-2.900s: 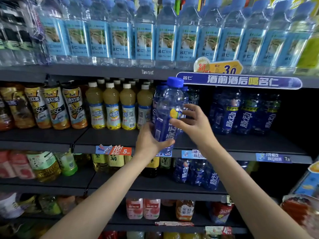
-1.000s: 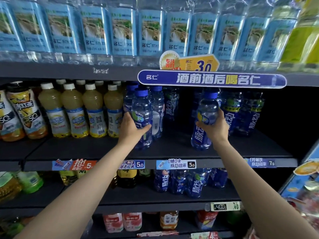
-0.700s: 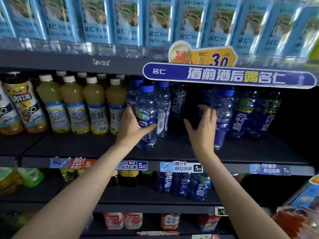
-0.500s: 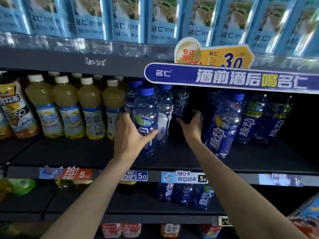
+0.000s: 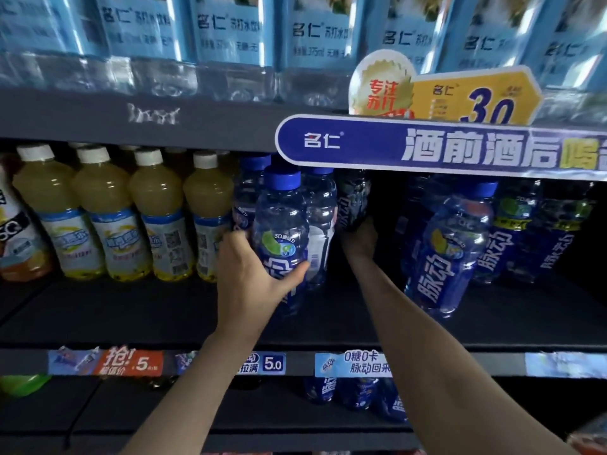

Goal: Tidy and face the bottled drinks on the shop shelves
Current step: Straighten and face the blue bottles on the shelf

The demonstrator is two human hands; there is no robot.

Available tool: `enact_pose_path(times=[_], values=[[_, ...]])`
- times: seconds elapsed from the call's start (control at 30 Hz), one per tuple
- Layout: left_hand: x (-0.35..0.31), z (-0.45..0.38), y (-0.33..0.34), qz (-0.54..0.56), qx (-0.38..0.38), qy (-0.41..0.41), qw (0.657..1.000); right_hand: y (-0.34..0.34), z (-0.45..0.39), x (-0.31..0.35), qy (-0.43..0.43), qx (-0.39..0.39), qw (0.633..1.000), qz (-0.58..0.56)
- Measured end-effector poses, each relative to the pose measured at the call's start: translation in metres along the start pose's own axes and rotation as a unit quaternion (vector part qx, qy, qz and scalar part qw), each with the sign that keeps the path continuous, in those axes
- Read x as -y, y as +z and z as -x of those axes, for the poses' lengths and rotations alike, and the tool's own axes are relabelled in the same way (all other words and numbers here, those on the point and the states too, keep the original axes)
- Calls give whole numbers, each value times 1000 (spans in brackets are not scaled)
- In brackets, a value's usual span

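Note:
My left hand (image 5: 254, 277) grips the lower body of a clear blue-capped drink bottle (image 5: 281, 224) at the front of its row on the middle shelf (image 5: 131, 316). More blue-capped bottles (image 5: 320, 218) stand right behind it. My right hand (image 5: 359, 239) reaches deep into the shelf and touches the base of a dark bottle (image 5: 353, 201) at the back; its fingers are lost in shadow. Another blue bottle (image 5: 450, 251) stands to the right of my right arm, leaning a little.
Yellow juice bottles (image 5: 98, 218) with white caps fill the shelf to the left. A blue promo sign (image 5: 427, 149) hangs over the shelf opening. Water bottles (image 5: 230, 37) line the shelf above, blue bottles (image 5: 354, 392) the one below. Price tags (image 5: 272, 364) run along the rail.
My right hand let go of the right blue bottle, leaving it on the shelf, and moved left and deeper to the dark bottle at the back. My left hand kept its grip.

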State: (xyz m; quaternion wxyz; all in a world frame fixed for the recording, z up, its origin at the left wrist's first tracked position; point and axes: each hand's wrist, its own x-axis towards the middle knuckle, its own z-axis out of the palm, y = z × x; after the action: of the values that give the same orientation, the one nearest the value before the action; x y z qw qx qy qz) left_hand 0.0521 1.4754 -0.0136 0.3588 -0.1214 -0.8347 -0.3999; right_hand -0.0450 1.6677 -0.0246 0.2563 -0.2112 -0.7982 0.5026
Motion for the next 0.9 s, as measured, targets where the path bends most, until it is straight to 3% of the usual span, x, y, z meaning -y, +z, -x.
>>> enact_pose_path(times=[0.3, 0.4, 0.47, 0.53, 0.6, 0.67, 0.7, 0.77, 0.8, 0.83, 0.87, 0.9], values=[[-10, 3, -9, -9, 13, -14, 1000, -57, 101, -1, -43, 12, 999, 17], [-18, 11, -14, -15, 38, -59, 997, -68, 116, 17, -70, -1, 998, -5], [-22, 27, -23, -13, 15, -95, 995, -77, 128, 25, -65, 9, 998, -12], [-24, 45, -32, 17, -12, -63, 998, -89, 143, 29, -46, 31, 998, -31], [-27, 57, -43, 60, 66, -21, 996, -100, 158, 31, -12, 58, 993, -97], [-35, 60, -54, 141, 217, -66, 964, -109, 172, 39, 30, 84, 976, -199], [-43, 59, -61, 201, 287, -134, 927, -112, 179, 45, 48, 100, 963, -246], [-55, 57, -73, 363, 364, -285, 809, -117, 190, 58, 56, 150, 929, -334], [-57, 57, -75, 429, 364, -328, 759, -119, 194, 63, 48, 173, 916, -358], [-57, 57, -77, 472, 345, -345, 734, -121, 198, 68, 39, 194, 910, -364], [-59, 57, -81, 498, 317, -348, 728, -122, 200, 69, 36, 207, 909, -360], [-60, 57, -86, 504, 281, -338, 743, -124, 202, 72, 42, 212, 912, -349]])
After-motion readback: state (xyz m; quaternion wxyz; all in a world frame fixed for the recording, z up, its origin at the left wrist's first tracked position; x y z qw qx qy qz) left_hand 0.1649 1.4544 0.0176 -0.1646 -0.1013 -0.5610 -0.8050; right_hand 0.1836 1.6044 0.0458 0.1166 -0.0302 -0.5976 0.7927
